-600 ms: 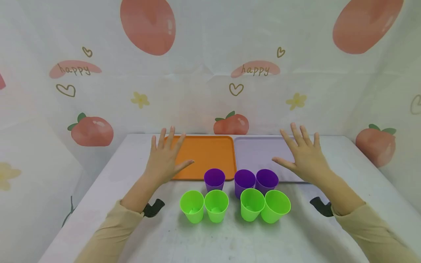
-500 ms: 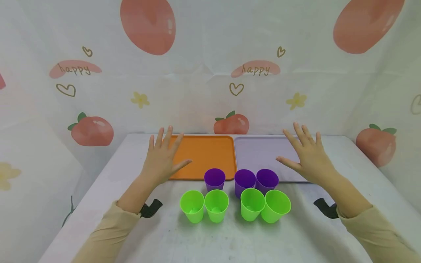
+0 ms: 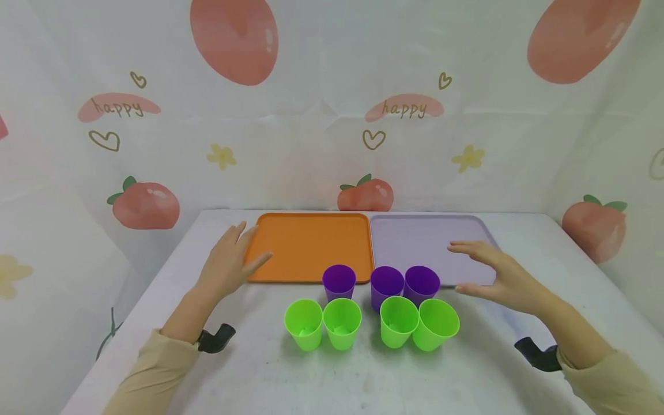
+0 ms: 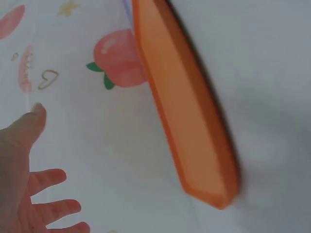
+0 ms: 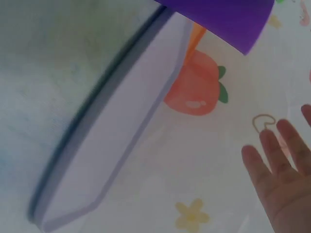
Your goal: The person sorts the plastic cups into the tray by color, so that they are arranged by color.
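My left hand (image 3: 224, 262) hovers at the left end of the orange tray (image 3: 311, 248), fingers extended and thumb apart, holding nothing. Over the right end of the lilac tray (image 3: 430, 248) is my right hand (image 3: 505, 279), its thumb and fingers spread and nothing between them. Between the hands stand purple cups (image 3: 339, 282), three in all, one of them apart on the left. In front of these is a row of bright green cups (image 3: 303, 324), upright with open tops, set as two pairs. In the right wrist view a purple cup (image 5: 228, 19) shows at the top.
The trays lie side by side at the back of the white table (image 3: 332, 386). A curtain (image 3: 290, 144) printed with fruit and hearts hangs behind it. Black wrist straps (image 3: 217, 339) sit on both forearms. A thin dark cord (image 3: 110, 331) shows at the left edge.
Both hands have moved outward and lower, the left to the left and the right to the right. The right hand has turned sideways, its fingers closer together. The cups and trays stay put.
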A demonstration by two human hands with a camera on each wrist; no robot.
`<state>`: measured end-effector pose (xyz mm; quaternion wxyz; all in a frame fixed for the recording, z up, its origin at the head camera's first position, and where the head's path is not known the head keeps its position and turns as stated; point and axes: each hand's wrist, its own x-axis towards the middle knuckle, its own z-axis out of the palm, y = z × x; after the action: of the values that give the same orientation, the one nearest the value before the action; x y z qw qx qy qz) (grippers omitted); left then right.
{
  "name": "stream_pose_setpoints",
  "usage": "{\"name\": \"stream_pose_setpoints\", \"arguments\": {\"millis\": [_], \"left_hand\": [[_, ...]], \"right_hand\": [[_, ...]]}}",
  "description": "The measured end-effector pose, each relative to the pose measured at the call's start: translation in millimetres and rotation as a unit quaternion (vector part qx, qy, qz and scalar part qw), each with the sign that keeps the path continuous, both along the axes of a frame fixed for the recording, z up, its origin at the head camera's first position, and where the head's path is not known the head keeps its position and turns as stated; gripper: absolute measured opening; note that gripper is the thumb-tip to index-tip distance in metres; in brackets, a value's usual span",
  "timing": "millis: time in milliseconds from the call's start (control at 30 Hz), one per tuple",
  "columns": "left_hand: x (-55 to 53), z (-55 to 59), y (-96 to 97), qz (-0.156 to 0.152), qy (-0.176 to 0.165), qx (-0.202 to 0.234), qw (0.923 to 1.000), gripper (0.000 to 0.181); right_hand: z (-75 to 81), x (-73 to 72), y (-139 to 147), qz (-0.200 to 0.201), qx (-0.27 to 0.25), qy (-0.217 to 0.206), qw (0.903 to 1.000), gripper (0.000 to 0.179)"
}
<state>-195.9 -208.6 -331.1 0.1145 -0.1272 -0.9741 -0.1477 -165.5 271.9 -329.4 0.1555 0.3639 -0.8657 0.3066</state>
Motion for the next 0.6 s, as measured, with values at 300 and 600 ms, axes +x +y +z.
{"name": "stream_pose_setpoints", "arguments": {"millis": [300,600], "left_hand": [[-3.0,-26.7,-16.4,0.005,-0.077,0.049,0.9959,0.062],[-11.3,-40.7,-28.4,0.006,-0.092,0.082,0.9924,0.060]], "right_hand": [[-21.1,6.8,4,0.083,-0.018,-0.091,0.9922,0.071],[-33.3,15.6,-2,0.107,-0.018,-0.110,0.9880,0.066]]}}
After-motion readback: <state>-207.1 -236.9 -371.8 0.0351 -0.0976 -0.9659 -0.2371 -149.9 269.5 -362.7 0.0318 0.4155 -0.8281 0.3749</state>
